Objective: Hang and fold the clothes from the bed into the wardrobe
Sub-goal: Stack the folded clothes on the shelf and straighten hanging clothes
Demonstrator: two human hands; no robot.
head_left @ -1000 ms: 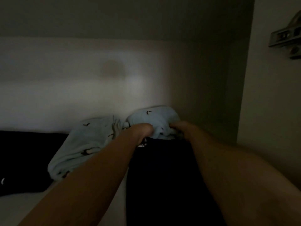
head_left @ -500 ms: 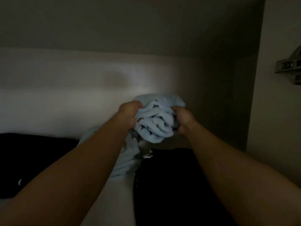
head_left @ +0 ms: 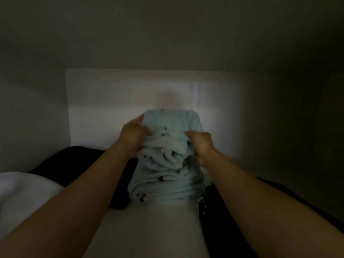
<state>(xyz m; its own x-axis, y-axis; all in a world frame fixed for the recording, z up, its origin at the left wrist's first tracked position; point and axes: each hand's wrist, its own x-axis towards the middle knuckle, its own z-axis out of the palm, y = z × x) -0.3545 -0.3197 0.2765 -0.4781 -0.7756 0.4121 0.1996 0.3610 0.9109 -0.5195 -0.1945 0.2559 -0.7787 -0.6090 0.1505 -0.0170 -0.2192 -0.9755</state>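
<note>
I have both hands deep inside the wardrobe. My left hand [head_left: 133, 135] pinches the upper left edge of a pale blue fleece garment [head_left: 167, 175] printed with small dark marks. The thumb is on the front and the fingers [head_left: 138, 119] reach behind the fold. My right hand [head_left: 202, 146] grips the bunched cloth on the other side, its fingers curled into it.

The garment sits between my hands and hangs below them in loose, uneven folds. Its lower end rests on the white wardrobe shelf [head_left: 149, 229], just in front of the pale back panel [head_left: 111, 94].

I judge this piece to be at the placing stage. It is in the wardrobe, but it is bunched rather than squared, so it needs tidying and laying flat. Left of my left fingers a black garment [head_left: 74, 164] lies on the shelf, and right of my right fingers a second dark garment [head_left: 223, 211] lies there too; both look put away. The bed is out of view, so I cannot tell what remains on it. I see no rail or hanger, so I cannot judge the hanging part of the task.

By count there are one pale blue garment and two dark garments. There is also one soft white bundle [head_left: 24, 192], near and to the left of my left forearm, too dim to identify.
</note>
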